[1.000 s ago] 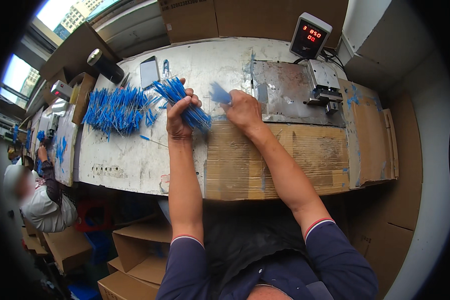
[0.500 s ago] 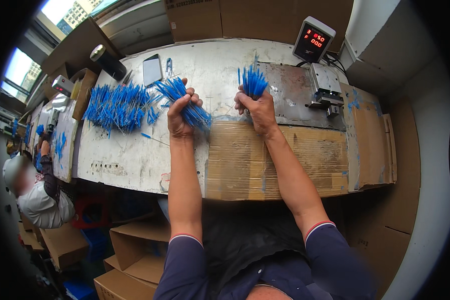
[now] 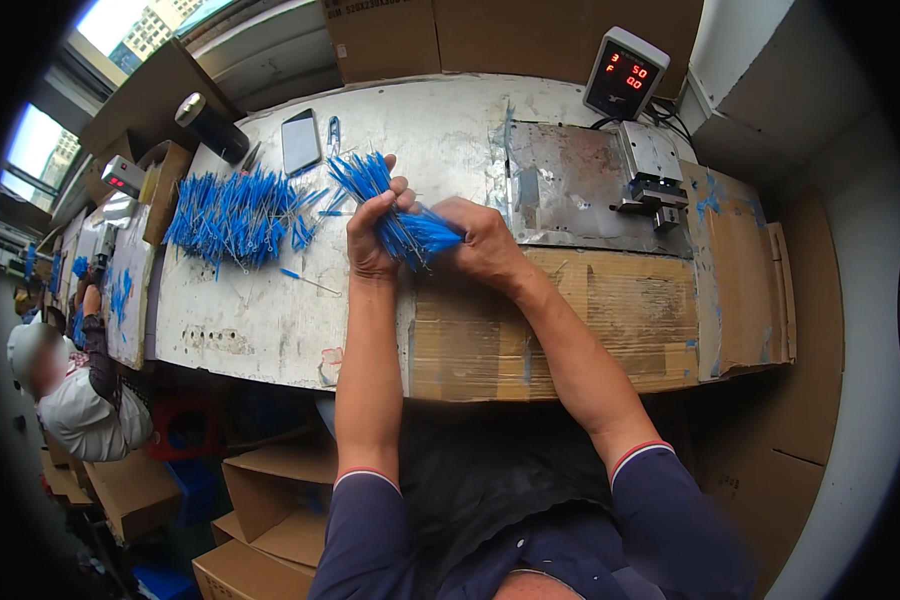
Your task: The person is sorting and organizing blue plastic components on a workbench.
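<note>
A bundle of thin metal wires with blue sleeves (image 3: pixel 360 178) is gripped in my left hand (image 3: pixel 375 235), fingers curled round its middle. Right up against it, my right hand (image 3: pixel 488 248) is closed round a second bunch of blue-sleeved wires (image 3: pixel 435 236). The blue ends of this bunch point left and meet the lower end of the first; motion smears them. My right fingers are partly hidden behind the hand's back. Left of my hands lies a wide pile of the same wires (image 3: pixel 235 220). One loose wire (image 3: pixel 312 283) rests apart, nearer the table's front edge.
A metal clamp-like fixture (image 3: pixel 655 180) stands on a steel plate (image 3: pixel 570 190) at right, below a red-digit display box (image 3: pixel 625 75). Cardboard (image 3: pixel 560 335) covers the front right. A phone (image 3: pixel 300 142) and dark tumbler (image 3: pixel 212 128) lie far left. A co-worker (image 3: pixel 80 390) sits at left.
My right hand has moved left with its bunch, turning it from upright to sideways, and now meets the left bundle. My left hand has shifted slightly right.
</note>
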Demonstrator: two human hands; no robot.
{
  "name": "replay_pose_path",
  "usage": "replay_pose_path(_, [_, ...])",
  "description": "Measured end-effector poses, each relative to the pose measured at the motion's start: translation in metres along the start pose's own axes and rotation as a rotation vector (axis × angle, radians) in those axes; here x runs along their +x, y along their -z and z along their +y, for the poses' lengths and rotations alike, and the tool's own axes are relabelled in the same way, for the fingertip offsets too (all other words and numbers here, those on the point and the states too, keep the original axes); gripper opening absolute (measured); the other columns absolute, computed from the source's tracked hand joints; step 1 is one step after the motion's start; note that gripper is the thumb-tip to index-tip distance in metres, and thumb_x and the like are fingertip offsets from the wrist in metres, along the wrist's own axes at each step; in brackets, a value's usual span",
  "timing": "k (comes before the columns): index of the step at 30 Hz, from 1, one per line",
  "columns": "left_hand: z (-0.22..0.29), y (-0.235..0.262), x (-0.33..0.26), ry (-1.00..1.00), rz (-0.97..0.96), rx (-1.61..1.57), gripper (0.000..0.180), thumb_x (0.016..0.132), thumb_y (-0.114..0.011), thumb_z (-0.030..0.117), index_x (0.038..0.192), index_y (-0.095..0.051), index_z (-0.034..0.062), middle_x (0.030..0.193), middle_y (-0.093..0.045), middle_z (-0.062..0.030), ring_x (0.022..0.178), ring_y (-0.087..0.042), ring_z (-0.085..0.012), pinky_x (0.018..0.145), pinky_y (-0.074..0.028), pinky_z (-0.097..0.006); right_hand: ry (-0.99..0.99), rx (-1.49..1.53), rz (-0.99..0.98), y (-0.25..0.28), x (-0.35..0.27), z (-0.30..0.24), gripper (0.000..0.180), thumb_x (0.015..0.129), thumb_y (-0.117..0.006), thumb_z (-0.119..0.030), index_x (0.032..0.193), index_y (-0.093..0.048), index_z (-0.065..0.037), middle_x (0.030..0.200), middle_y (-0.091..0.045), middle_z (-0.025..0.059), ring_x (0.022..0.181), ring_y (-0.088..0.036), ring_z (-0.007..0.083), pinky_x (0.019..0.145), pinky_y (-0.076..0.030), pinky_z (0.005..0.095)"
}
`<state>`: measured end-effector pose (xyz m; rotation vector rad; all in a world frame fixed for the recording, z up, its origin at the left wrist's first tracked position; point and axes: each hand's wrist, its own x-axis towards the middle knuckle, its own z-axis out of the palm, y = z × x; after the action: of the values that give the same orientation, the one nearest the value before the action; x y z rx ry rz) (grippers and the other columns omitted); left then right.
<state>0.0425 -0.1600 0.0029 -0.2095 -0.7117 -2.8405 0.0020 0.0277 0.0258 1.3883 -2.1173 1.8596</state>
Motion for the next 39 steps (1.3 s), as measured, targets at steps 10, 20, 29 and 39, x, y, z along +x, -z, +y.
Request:
replay_pose_path(10, [0.02, 0.002, -0.002, -0.176, 0.047, 0.0, 0.063, 0.085, -0.066, -0.004, 0.145, -0.044, 0.0011, 0.106, -0.06, -0.0108, 0.091, -0.063, -0.02, 0.089, -0.056, -0.037, -0.101, -0.455, 0.124, 0.021, -0.002, 0.01, 0.012, 0.083, -0.069, -0.011, 0.092, -0.077, -0.016, 0.072, -0.065, 0.0154, 0.068, -0.062, 0.0349, 0.066, -0.052, 0.0427])
replay_pose_path(20, [-0.008, -0.021, 0.0, -0.009, 0.06, 0.244, 0.08, 0.076, -0.071, 0.009, 0.149, -0.039, 0.0013, 0.109, -0.06, -0.0125, 0.096, -0.064, -0.0227, 0.086, -0.058, -0.037, -0.477, 0.796, 0.449, 0.015, 0.005, 0.006, 0.01, 0.092, -0.07, 0.0, 0.101, -0.069, 0.002, 0.087, -0.072, 0.0102, 0.072, -0.068, 0.0149, 0.059, -0.055, 0.0273])
replay_pose_path(29, [-0.02, -0.046, -0.004, 0.178, 0.023, 0.554, 0.091, 0.075, -0.071, 0.013, 0.156, -0.032, -0.0005, 0.099, -0.065, -0.0119, 0.087, -0.068, -0.0232, 0.083, -0.057, -0.037, -0.526, 0.832, 0.452, 0.018, 0.003, -0.006, 0.011, 0.089, -0.079, -0.004, 0.096, -0.071, 0.001, 0.081, -0.071, 0.0035, 0.063, -0.063, 0.0092, 0.053, -0.049, 0.0244])
replay_pose_path(39, [-0.022, -0.048, -0.007, 0.369, -0.035, 0.591, 0.09, 0.074, -0.071, 0.013, 0.155, -0.035, 0.0008, 0.1, -0.066, -0.0122, 0.089, -0.071, -0.0235, 0.079, -0.062, -0.036, -0.604, 0.915, 0.368, 0.028, 0.005, 0.0, 0.011, 0.088, -0.078, -0.003, 0.096, -0.07, 0.0, 0.077, -0.068, 0.0041, 0.059, -0.062, 0.011, 0.045, -0.049, 0.0256])
